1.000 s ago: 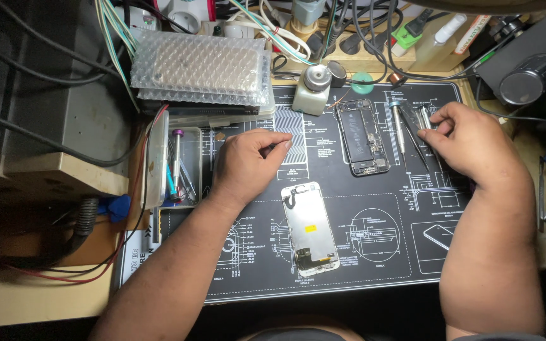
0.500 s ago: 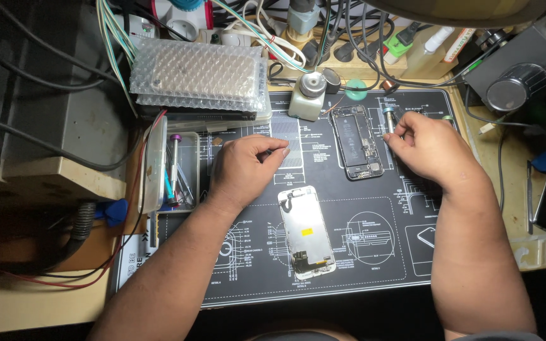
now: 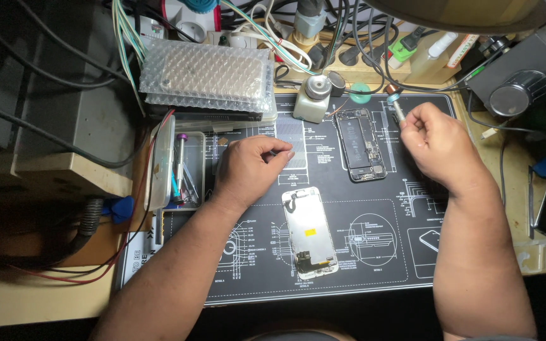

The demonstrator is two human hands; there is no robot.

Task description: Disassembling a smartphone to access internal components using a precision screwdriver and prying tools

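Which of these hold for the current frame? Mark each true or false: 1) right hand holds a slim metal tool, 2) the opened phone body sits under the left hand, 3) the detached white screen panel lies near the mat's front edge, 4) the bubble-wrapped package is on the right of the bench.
1) The right hand holds a slim metal tool. True.
2) The opened phone body sits under the left hand. False: it lies apart, between the two hands.
3) The detached white screen panel lies near the front edge of the black printed work mat. True.
4) The bubble-wrapped package is on the right. False: it is at the back left.
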